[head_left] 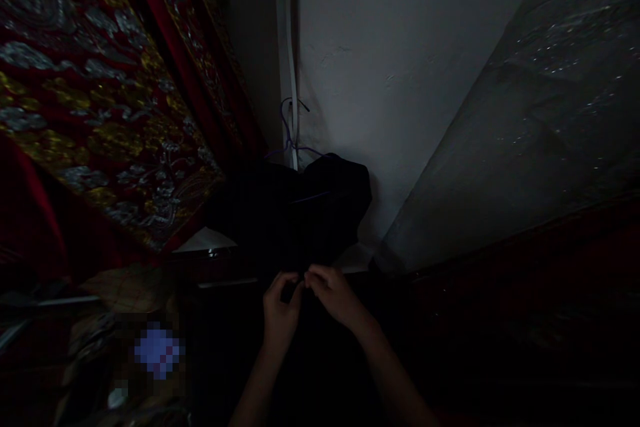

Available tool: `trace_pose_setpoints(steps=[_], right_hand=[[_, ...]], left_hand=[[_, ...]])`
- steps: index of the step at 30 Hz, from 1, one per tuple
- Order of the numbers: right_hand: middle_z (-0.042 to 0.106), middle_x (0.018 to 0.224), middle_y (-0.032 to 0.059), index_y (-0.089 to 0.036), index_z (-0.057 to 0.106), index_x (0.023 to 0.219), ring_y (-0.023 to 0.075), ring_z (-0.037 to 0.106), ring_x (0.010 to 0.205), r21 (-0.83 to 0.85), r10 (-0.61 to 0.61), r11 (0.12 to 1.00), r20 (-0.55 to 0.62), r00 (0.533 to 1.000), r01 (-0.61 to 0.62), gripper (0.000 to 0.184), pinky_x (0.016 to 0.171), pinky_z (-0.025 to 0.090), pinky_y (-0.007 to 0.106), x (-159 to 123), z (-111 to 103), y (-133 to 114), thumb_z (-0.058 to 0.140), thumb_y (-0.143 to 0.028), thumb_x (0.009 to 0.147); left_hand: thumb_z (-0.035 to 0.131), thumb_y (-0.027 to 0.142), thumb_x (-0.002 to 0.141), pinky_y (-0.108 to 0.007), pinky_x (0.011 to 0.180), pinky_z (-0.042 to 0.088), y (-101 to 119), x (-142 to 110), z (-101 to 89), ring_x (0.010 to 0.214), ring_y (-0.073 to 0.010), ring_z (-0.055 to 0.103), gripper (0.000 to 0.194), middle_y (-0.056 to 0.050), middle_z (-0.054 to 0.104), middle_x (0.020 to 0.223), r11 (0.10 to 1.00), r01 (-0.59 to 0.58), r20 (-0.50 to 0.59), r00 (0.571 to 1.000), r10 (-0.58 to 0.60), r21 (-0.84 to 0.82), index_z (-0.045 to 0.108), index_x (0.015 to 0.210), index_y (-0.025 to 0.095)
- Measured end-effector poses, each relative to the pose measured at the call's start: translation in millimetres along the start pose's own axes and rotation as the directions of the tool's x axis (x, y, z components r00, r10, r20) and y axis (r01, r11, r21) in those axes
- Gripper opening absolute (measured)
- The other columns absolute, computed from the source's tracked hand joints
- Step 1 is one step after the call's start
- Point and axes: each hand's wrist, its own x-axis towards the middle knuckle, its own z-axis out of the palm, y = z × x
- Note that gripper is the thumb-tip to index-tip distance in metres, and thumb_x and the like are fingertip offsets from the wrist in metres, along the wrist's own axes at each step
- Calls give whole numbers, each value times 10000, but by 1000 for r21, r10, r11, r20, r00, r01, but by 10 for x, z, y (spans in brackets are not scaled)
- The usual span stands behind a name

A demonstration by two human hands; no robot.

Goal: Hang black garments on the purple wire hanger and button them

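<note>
A black garment [340, 203] hangs on a thin purple wire hanger [286, 121] in front of a pale wall. At its lower front, my left hand [283, 300] is closed, thumb and forefinger pinched together. My right hand [330, 290] meets it there with its fingertips also pinched. Both seem to grip the dark cloth between them, though the low light hides which part, and any small fastening is too dark to make out.
Red cloth with silver and gold embroidery [115, 133] hangs at the left. A clear plastic sheet [545, 127] slants down the wall on the right. A white pipe or cable [292, 47] runs down behind the hanger. A blurred-out blue item [159, 350] lies at lower left.
</note>
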Motion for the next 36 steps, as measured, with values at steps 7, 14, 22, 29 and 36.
trace_pose_setpoints(steps=[7,14,22,29,36], right_hand=[[407,438,-48,-194,560,563,96,356,427,392,217,903,-66,974,-175,316,449,254,242,94,175,82,562,-432,770],[400,397,-65,-157,627,568,51,289,378,413,93,909,-84,992,-51,316,403,183,208,720,-363,-766,625,-447,694],[523,460,-31,-145,676,652,49,397,374,390,-94,902,-242,966,186,272,393,255,192,1127,-527,-1497,589,-372,774],[518,456,-32,-164,647,633,73,437,388,350,-140,909,-259,956,228,291,397,290,199,931,-370,-1285,547,-383,797],[486,465,-43,-183,604,627,85,430,430,176,-272,923,-330,904,342,285,457,322,222,907,-389,-1369,516,-351,839]], left_hand=[[599,271,867,-333,744,526,67,-5,-14,784,-214,659,105,-31,681,792,1000,-5,51,999,5,11,661,802,216],[603,326,896,-299,719,488,-96,212,-113,756,-193,632,148,-14,642,770,996,8,99,995,-17,89,598,806,208],[570,154,840,-270,686,448,-178,553,-86,740,-168,608,84,-10,616,779,978,-93,224,973,50,187,556,769,197],[607,218,912,-312,856,517,563,1089,-239,916,-179,684,219,-47,720,1008,954,-296,123,950,288,47,630,1129,202],[580,199,958,-276,797,501,1415,1628,-356,855,-159,681,109,-35,726,906,733,-648,72,757,649,208,685,933,181]])
